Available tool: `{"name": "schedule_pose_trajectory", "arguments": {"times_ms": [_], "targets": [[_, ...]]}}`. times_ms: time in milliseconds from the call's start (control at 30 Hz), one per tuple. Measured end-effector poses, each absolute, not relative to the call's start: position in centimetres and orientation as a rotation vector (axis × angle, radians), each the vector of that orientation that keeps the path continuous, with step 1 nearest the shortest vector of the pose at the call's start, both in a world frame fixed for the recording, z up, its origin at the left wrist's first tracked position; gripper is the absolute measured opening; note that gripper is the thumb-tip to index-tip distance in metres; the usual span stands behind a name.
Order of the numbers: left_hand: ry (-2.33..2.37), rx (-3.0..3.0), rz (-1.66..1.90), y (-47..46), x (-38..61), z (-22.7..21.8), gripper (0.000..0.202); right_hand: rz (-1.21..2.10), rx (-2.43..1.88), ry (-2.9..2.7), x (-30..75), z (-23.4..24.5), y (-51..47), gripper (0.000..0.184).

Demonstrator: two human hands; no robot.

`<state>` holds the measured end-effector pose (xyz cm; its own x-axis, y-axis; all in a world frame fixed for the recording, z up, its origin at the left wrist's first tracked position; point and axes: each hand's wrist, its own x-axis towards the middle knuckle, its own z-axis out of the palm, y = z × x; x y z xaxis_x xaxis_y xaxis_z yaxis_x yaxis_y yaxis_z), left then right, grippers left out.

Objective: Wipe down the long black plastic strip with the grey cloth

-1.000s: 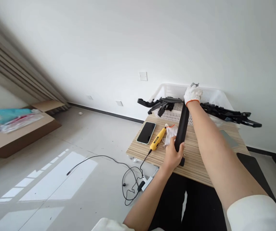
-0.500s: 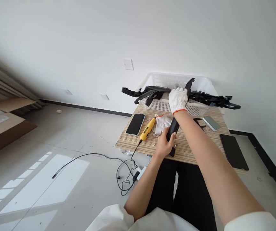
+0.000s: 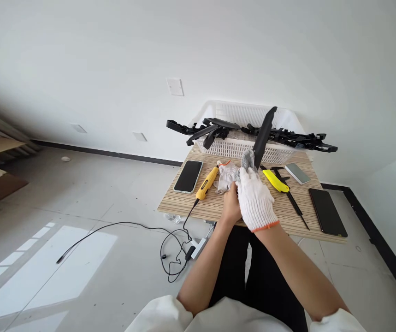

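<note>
A long black plastic trim piece slants up from my hands, its far end over the white basket. My bare left hand is closed around its near end, partly hidden behind the other hand. My right hand, in a white knitted glove with an orange cuff, is closed on the strip just above. Grey material shows at the gloved fingers; I cannot tell whether it is cloth or soiled glove. Beside my left hand lie a loose white glove and a yellow corded hand tool.
The white basket against the wall holds several black plastic parts jutting past its rim. On the wooden table are a phone, a yellow cutter, a black caliper, a grey-green box and a dark tablet. A cable trails across the floor.
My gloved right hand has slid down the trim piece toward me, from over the basket to beside my left hand. The yellow cutter and caliper are now uncovered. The view has shifted slightly.
</note>
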<state>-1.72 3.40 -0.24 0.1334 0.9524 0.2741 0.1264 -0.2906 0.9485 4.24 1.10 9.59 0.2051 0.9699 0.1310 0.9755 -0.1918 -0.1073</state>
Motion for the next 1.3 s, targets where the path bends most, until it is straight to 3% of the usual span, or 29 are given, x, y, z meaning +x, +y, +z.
{"name": "schedule_pose_trajectory", "arguments": {"times_ms": [200,367,633,967,1300], "targets": [[1.044,1.575,1.213,3.2,-1.8,0.5,0.042,-0.076,-2.371,-1.898,4.1,9.6,0.3,0.056],[1.116,1.61,1.203,3.5,-1.6,0.7,0.027,-0.212,-2.318,-1.869,5.5,9.5,2.7,0.057],[1.196,1.634,1.213,3.8,-1.1,0.2,0.022,-0.339,-2.19,-1.68,6.5,11.2,8.4,0.057],[1.201,1.604,1.246,3.2,-0.8,0.5,0.029,-0.453,-2.203,-1.654,8.3,13.8,12.8,0.049],[1.231,1.626,1.261,3.1,-0.6,0.9,0.029,-0.546,-2.161,-1.515,10.7,13.9,18.4,0.059]]}}
